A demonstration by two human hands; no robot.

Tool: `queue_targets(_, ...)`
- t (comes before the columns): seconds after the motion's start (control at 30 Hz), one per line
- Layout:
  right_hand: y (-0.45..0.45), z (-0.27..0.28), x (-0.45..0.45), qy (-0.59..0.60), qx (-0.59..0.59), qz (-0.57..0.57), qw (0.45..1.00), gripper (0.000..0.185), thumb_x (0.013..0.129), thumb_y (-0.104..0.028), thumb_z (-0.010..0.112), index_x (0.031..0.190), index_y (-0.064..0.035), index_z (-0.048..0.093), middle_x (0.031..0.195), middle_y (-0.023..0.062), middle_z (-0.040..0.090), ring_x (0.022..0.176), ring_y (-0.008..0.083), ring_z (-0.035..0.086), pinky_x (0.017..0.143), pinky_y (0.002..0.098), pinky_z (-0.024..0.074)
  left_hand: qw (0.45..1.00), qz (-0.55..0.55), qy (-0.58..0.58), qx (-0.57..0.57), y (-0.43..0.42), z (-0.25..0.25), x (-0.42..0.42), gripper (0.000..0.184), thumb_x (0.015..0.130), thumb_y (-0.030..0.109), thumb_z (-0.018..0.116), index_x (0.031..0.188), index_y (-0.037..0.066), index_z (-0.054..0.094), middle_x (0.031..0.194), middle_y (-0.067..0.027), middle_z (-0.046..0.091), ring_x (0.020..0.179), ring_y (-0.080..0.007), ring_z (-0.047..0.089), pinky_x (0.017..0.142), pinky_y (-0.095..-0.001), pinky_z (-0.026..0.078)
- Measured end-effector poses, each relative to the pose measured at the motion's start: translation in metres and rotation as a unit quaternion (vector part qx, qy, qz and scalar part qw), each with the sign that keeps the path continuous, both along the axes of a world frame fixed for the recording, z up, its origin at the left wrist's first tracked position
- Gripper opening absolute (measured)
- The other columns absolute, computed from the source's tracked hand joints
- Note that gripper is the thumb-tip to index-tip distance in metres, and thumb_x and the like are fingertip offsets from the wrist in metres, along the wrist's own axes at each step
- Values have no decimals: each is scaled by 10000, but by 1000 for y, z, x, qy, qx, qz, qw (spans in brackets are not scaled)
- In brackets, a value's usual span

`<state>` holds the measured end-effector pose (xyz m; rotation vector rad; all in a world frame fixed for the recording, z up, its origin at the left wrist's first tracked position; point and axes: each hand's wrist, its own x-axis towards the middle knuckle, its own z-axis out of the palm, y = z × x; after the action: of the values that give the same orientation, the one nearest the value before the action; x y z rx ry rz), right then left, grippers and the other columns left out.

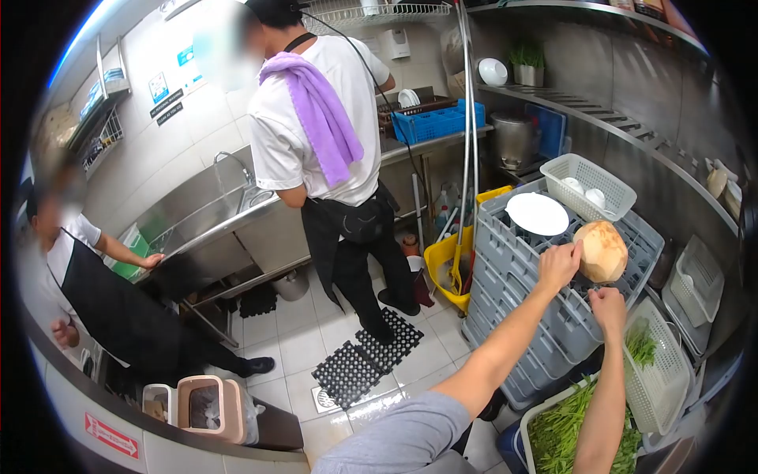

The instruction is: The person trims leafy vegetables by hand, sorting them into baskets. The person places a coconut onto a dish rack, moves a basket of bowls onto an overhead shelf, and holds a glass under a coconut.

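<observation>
A peeled, pale brown coconut [602,251] rests at the top of a stack of grey dish racks [521,276]. My left hand [559,265] is closed with its fingertips against the coconut's left side. Just below the coconut, my right hand [607,308] is curled into a fist at the top rack's near edge; what it grips, if anything, is hidden. A white oval plate [537,214] lies on the rack behind my left hand. Beside it, a white plastic basket [588,188] holds white cups.
A crate of leafy greens [564,430] stands below my right arm, near a white basket [659,371]. A yellow mop bucket [450,261] is left of the racks. One person [332,118] stands at the sink counter, another [87,268] at far left. Black mats [371,355] cover wet tiles.
</observation>
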<state>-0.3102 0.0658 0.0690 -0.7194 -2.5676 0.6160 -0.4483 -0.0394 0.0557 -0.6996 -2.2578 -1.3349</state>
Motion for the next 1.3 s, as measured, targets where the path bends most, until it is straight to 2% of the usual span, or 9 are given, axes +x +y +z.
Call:
queue_targets(0.23, 4, -5, -2, 18, -8, -6, 1000, 352, 860, -334, 671, 718, -12, 664, 732, 204, 664, 744, 402, 647, 669, 475, 496, 1000, 2, 19, 21, -1, 0, 2, 519, 981, 442, 467, 737, 45, 697, 697, -237, 647, 683, -440, 641, 655, -536, 516)
queue_targets(0.3, 7, -13, -5, 66, 25, -10, 997, 369, 852, -329, 676, 661, -15, 654, 642, 180, 634, 639, 359, 635, 609, 451, 471, 1000, -1, 14, 20, -1, 0, 1, 516, 981, 440, 468, 738, 45, 695, 692, -237, 646, 678, -437, 641, 649, -535, 515)
queue_targets(0.5, 9, -11, -4, 56, 17, -5, 998, 360, 867, -322, 665, 710, 2, 643, 701, 211, 640, 714, 409, 634, 643, 477, 482, 999, -10, 27, 22, -4, -3, 2, 488, 979, 416, 488, 721, 53, 686, 678, -233, 641, 660, -432, 639, 621, -529, 514)
queue_targets(0.97, 14, -14, -5, 104, 2, 13, 994, 358, 883, -291, 649, 698, 15, 639, 657, 205, 622, 642, 390, 618, 612, 474, 462, 994, -58, 72, 63, -15, -7, 8, 368, 960, 340, 565, 755, 44, 634, 636, -195, 628, 622, -406, 633, 567, -474, 506)
queue_targets(1.03, 10, -10, -5, 113, -4, 14, 994, 357, 884, -288, 647, 697, 16, 639, 655, 206, 621, 638, 391, 616, 609, 474, 460, 980, -157, -23, 121, -35, 3, 6, 299, 950, 300, 607, 813, 37, 645, 664, -160, 650, 619, -304, 662, 572, -411, 503)
queue_targets(1.07, 9, -10, -3, 112, -5, 12, 994, 358, 885, -288, 645, 698, 18, 637, 656, 208, 620, 637, 390, 616, 607, 473, 458, 964, -187, -101, 158, -48, 7, -2, 243, 945, 267, 627, 882, 34, 660, 716, -125, 673, 638, -199, 650, 595, -357, 499)
queue_targets(1.1, 9, -10, -1, 112, -7, 9, 994, 359, 886, -288, 643, 700, 19, 636, 657, 209, 619, 635, 388, 615, 605, 473, 457, 970, -147, -3, 195, -61, 1, -20, 227, 941, 265, 637, 952, 41, 666, 757, -102, 684, 667, -152, 633, 631, -325, 508)
queue_targets(1.2, 12, -12, -2, 136, 3, 11, 991, 361, 887, -282, 641, 702, 27, 625, 655, 210, 616, 630, 384, 617, 603, 470, 455, 976, -39, 30, 211, -150, -1, -88, 177, 956, 238, 625, 1056, 92, 619, 903, -52, 669, 821, -146, 644, 689, -305, 533)
queue_targets(1.3, 10, -11, 1, 170, -28, 7, 985, 358, 888, -276, 638, 707, 33, 619, 653, 209, 615, 624, 378, 618, 599, 462, 457, 946, 32, -54, 317, -271, 22, -121, 267, 957, 302, 626, 1104, 89, 559, 898, -62, 666, 660, -101, 606, 514, -236, 467)
